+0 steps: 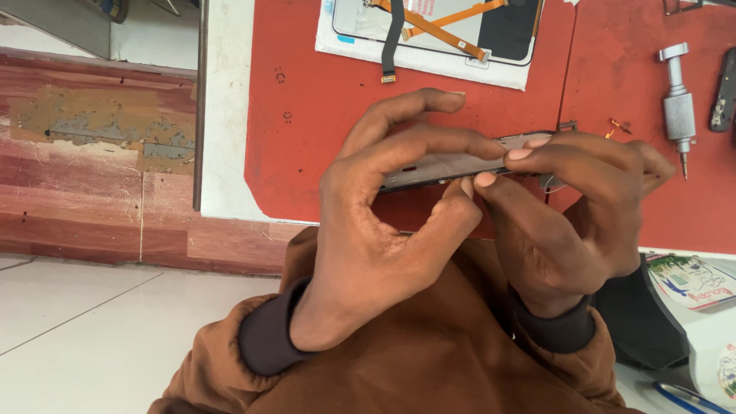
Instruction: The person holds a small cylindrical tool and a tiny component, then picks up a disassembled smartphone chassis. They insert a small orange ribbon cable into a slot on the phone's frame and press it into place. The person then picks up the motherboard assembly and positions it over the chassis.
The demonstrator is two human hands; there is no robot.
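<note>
Head view looks down at two hands over a red mat (307, 115) on a white table (226, 100). Both hold a thin grey phone frame (452, 163), edge-on, up in the air just above the mat & close to the person's chest. The left hand (383, 230) has its thumb and fingers pinched on the frame's left half, thumb under, fingers curled on top. The right hand (575, 215) pinches the right half the same way; its thumb tip and one finger tip press at the frame's edge near the middle. The frame looks light, flat & stiff, but thin, so it prob bends or cracks if squeezed hard or twisted. The edges are narrow & smooth, so it could slip; best to hold by the long edges w/ both hands, not the flat face. Around it: a screen part (429, 31) w/ orange flat cables lies on a white sheet at the top of the mat, well apart. A silver screwdriver (676, 107) lies to the right on the mat, near the right hand but not touching. Tiny orange bits (617, 126) sit near the frame's far end. Brown sleeves (383, 360) fill the bottom. Nothing blocks the hands
</note>
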